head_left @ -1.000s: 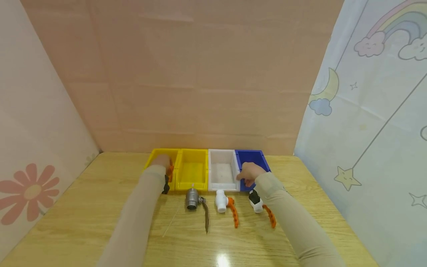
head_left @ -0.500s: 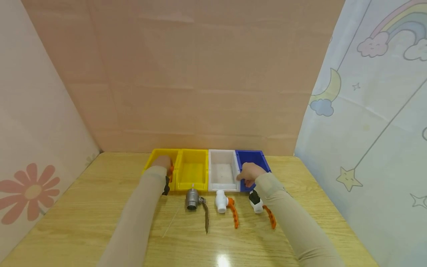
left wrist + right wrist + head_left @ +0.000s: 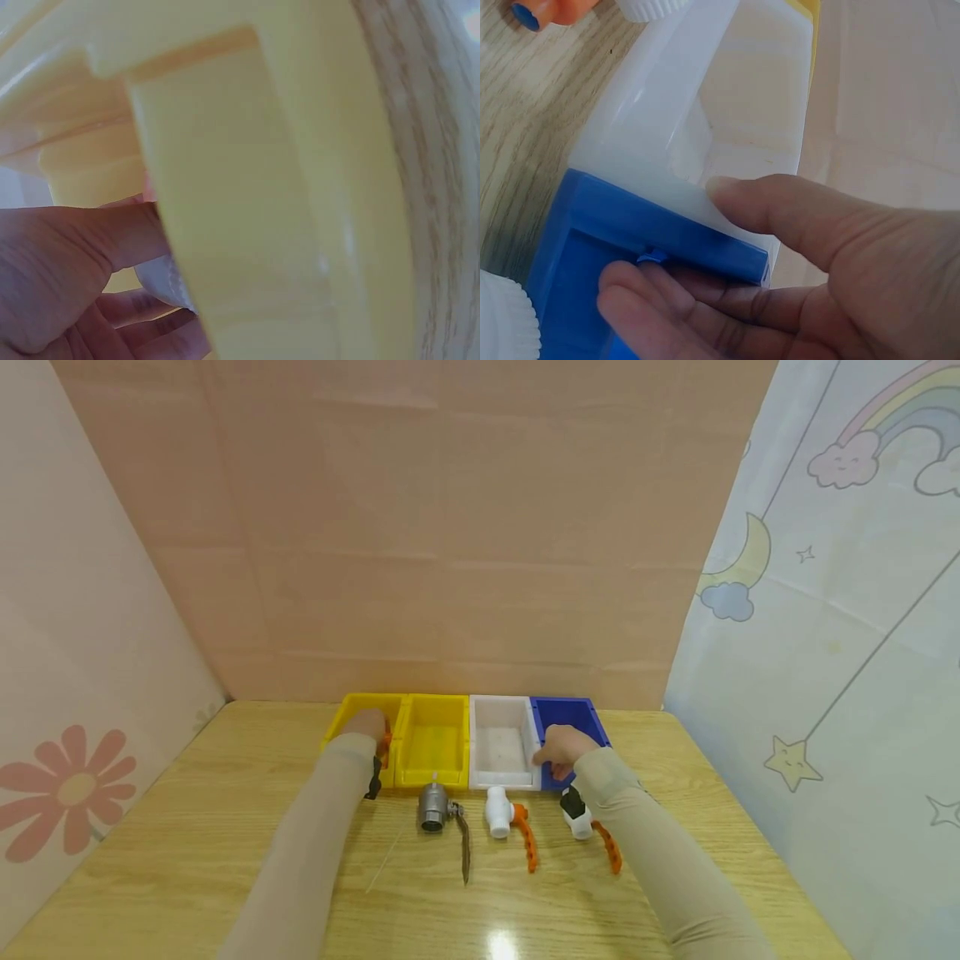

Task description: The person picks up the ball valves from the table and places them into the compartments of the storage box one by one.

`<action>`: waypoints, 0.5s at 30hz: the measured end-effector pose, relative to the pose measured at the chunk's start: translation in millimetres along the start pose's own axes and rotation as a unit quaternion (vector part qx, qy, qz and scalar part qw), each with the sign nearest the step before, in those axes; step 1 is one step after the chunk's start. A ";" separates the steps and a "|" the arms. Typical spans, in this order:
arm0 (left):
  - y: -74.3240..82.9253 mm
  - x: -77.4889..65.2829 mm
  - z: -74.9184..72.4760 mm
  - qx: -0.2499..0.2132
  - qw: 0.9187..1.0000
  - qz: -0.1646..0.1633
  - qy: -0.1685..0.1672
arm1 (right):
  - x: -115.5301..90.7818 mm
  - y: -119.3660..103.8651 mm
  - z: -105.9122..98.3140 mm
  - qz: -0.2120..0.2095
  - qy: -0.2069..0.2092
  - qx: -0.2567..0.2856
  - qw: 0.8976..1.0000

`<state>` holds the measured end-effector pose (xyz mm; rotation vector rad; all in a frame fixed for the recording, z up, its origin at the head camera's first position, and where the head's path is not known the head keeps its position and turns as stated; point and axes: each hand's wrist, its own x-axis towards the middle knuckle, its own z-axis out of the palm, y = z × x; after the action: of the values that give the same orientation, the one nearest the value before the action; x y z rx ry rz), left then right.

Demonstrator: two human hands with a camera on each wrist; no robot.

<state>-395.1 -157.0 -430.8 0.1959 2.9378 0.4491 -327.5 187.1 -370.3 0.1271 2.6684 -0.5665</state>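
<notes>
My left hand (image 3: 365, 724) is down inside the leftmost yellow bin (image 3: 360, 697). In the left wrist view its thumb and fingers curl around a white, ridged valve body (image 3: 159, 281), partly hidden by the bin wall; an orange handle (image 3: 387, 740) shows beside the hand in the head view. At the other end, my right hand (image 3: 564, 748) grips the adjoining walls of the white bin (image 3: 630, 135) and the blue bin (image 3: 652, 221). Its thumb lies over the white bin's rim, its fingers curled inside the blue one.
In front of the bins lie a metal ball valve (image 3: 432, 808) with a brown lever, a white ball valve (image 3: 497, 812) with an orange handle, and a black-and-white valve (image 3: 576, 814) with an orange handle. A second yellow bin (image 3: 433, 700) stands between the outer yellow and white bins.
The left hand has shifted very slightly inside the yellow bin. The right hand stays at the white and blue bins, and the valves on the table lie as before.
</notes>
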 end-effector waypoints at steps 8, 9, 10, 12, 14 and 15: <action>0.4 0.1 -5.4 0.009 1.000 -0.002 -0.017 | -0.2 -1.4 -0.4 -0.001 -0.001 -0.020 1.000; 0.2 0.2 -5.4 0.010 1.000 -0.003 -0.018 | -0.3 -1.7 -0.4 0.000 0.000 -0.019 1.000; 0.4 -0.1 -5.8 0.010 1.000 -0.001 -0.020 | -0.4 -1.8 -0.5 0.001 0.000 -0.021 1.000; 0.9 -1.0 -6.7 0.014 1.000 0.002 -0.023 | -0.4 -1.8 -0.7 0.001 0.001 -0.024 1.000; 2.2 -1.9 -8.8 0.019 0.999 0.006 -0.028 | 0.2 -2.2 -0.8 0.002 0.001 -0.024 1.000; 3.4 -2.8 -10.7 0.022 0.999 0.007 -0.031 | 0.6 -2.4 -0.9 0.002 0.001 -0.023 1.000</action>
<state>-393.9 -157.3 -419.4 0.2316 2.8891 0.3733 -328.8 185.2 -369.0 0.1189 2.6804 -0.5030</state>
